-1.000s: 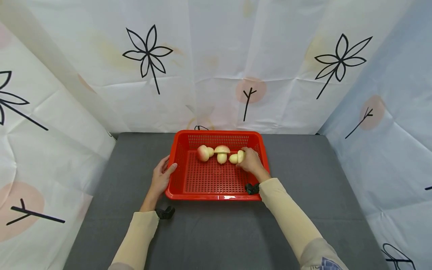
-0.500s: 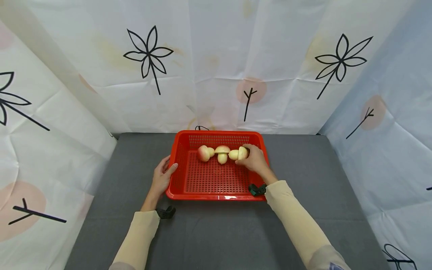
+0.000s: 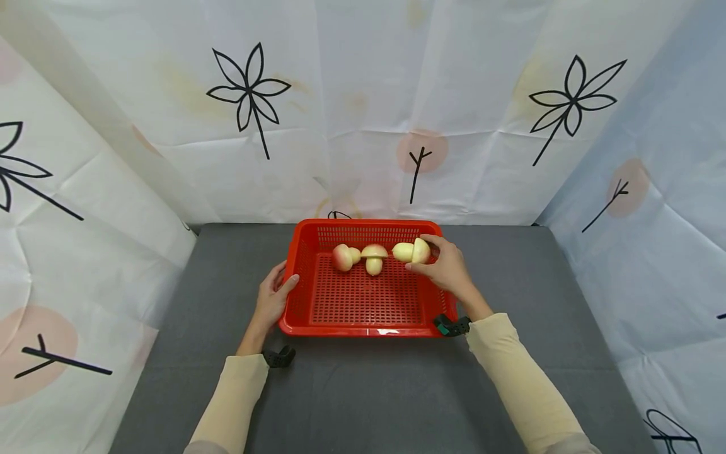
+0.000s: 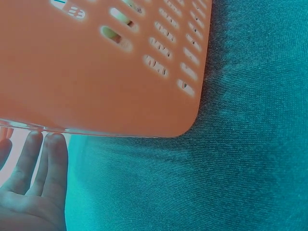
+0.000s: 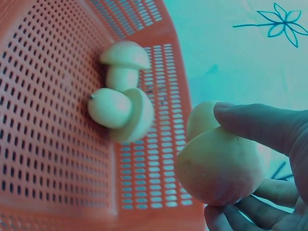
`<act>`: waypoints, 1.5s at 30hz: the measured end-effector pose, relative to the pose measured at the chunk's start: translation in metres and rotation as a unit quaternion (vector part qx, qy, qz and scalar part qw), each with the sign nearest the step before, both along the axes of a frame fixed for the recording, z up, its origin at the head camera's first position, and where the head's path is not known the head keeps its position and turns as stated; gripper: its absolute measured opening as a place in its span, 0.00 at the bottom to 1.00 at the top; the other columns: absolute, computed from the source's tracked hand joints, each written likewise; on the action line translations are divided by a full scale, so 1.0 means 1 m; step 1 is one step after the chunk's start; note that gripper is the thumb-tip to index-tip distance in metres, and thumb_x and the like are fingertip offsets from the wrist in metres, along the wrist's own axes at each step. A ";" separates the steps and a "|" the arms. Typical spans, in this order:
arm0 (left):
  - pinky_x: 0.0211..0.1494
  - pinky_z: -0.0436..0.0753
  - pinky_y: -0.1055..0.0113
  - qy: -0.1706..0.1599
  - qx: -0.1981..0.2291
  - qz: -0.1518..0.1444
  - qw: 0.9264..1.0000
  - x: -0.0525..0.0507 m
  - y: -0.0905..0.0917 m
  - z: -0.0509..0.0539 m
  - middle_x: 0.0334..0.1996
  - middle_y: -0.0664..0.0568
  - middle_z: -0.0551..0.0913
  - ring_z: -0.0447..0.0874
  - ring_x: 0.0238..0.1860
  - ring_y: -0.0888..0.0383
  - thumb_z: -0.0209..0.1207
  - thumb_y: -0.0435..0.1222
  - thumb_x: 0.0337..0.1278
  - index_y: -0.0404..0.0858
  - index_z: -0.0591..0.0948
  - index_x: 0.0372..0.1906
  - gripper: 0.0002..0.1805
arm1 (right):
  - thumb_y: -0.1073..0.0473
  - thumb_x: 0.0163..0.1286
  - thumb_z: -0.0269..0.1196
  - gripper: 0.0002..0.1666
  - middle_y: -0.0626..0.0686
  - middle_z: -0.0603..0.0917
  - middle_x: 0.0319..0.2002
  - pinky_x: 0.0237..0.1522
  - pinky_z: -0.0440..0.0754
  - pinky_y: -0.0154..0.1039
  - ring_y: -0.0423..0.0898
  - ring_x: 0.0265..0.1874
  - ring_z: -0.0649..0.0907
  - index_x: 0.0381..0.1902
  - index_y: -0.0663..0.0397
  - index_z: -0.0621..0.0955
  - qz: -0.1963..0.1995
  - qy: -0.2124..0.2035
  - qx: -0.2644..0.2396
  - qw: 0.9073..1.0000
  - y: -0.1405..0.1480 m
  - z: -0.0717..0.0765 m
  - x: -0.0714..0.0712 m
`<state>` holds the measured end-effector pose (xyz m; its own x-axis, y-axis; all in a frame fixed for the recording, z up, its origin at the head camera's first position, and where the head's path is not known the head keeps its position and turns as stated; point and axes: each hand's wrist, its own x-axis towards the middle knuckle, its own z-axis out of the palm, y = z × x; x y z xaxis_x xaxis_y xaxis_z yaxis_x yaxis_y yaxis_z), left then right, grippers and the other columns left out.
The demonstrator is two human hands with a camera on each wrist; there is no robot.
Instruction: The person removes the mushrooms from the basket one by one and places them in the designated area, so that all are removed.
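A toy mushroom [image 3: 412, 251] with a pale stem and rounded cap is held by my right hand [image 3: 448, 268]. The right wrist view shows the thumb over this mushroom [image 5: 221, 166] and the fingers beneath its reddish cap. Two similar mushrooms stay in the red basket [image 3: 368, 331]: one on its side [image 3: 343, 258], the other with its cap toward the back [image 3: 374, 258]. On the basket's left rim rests my left hand [image 3: 271, 299], thumb at the edge. In the left wrist view its fairly straight fingers [image 4: 50, 166] touch the rim from outside.
The basket stands on a grey cloth-covered table [image 3: 363, 391], near its back edge. White patterned curtains [image 3: 363, 113] close off the back and both sides. A thin dark loop [image 3: 338, 215] shows behind the basket.
My right hand has moved right and slightly up with the mushroom, away from the other two, toward the basket's right side. My left hand and the basket have stayed in place.
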<state>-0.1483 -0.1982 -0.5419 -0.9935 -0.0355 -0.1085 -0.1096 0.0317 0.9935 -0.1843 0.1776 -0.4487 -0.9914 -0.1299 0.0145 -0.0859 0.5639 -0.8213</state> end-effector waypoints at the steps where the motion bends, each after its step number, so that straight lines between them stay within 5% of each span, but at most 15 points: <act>1: 0.53 0.86 0.61 -0.002 0.001 0.000 1.000 0.000 0.000 0.000 0.69 0.40 0.72 0.77 0.63 0.38 0.59 0.40 0.73 0.39 0.63 0.77 0.33 | 0.60 0.58 0.78 0.45 0.65 0.75 0.65 0.55 0.82 0.56 0.64 0.61 0.78 0.70 0.66 0.72 -0.003 -0.001 -0.006 1.000 0.003 0.002 0.001; 8: 0.59 0.81 0.48 -0.018 0.006 -0.006 1.000 0.003 0.002 0.013 0.71 0.37 0.70 0.75 0.64 0.36 0.57 0.35 0.75 0.35 0.61 0.78 0.33 | 0.60 0.61 0.75 0.45 0.68 0.74 0.66 0.58 0.81 0.56 0.65 0.62 0.77 0.72 0.66 0.69 -0.018 -0.005 -0.039 0.999 0.033 0.007 0.004; 14: 0.60 0.78 0.44 -0.020 -0.005 -0.008 1.000 0.010 0.007 0.033 0.71 0.35 0.69 0.74 0.65 0.34 0.56 0.32 0.75 0.32 0.60 0.77 0.32 | 0.60 0.64 0.74 0.44 0.69 0.74 0.66 0.45 0.82 0.27 0.65 0.61 0.79 0.73 0.66 0.67 -0.042 -0.004 -0.050 0.998 0.061 0.009 0.007; 19: 0.60 0.79 0.45 -0.022 -0.001 -0.007 1.000 0.008 0.006 0.026 0.71 0.35 0.68 0.74 0.65 0.34 0.56 0.33 0.75 0.34 0.60 0.78 0.32 | 0.59 0.64 0.74 0.46 0.69 0.73 0.66 0.41 0.77 0.18 0.65 0.61 0.78 0.73 0.68 0.67 -0.070 -0.006 -0.068 0.995 0.084 0.006 0.008; 26: 0.59 0.81 0.48 -0.017 0.002 -0.001 1.000 0.002 0.001 0.003 0.71 0.41 0.70 0.76 0.64 0.39 0.58 0.39 0.74 0.41 0.61 0.78 0.34 | 0.58 0.65 0.73 0.46 0.69 0.72 0.68 0.45 0.74 0.22 0.63 0.63 0.75 0.74 0.68 0.65 -0.134 -0.029 -0.054 0.989 0.111 -0.014 0.006; 34: 0.57 0.83 0.49 -0.009 -0.008 0.003 1.000 0.003 0.001 0.002 0.69 0.41 0.72 0.78 0.63 0.39 0.59 0.40 0.73 0.41 0.63 0.78 0.33 | 0.57 0.65 0.72 0.47 0.70 0.71 0.68 0.59 0.77 0.51 0.63 0.63 0.75 0.74 0.69 0.65 -0.187 -0.077 -0.016 0.979 0.129 -0.051 0.001; 45: 0.57 0.83 0.50 -0.025 -0.005 0.003 1.000 0.000 0.000 0.001 0.71 0.39 0.70 0.76 0.64 0.38 0.58 0.38 0.74 0.41 0.61 0.79 0.34 | 0.57 0.65 0.72 0.46 0.72 0.72 0.66 0.62 0.75 0.55 0.65 0.62 0.75 0.73 0.72 0.65 -0.206 -0.088 -0.015 0.975 0.132 -0.081 -0.005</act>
<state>-0.1486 -0.1980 -0.5409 -0.9865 -0.0432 -0.1581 -0.1598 0.0401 0.9863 -0.1897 0.3094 -0.5301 -0.9469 0.2775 -0.1622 0.2859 0.4962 -0.8198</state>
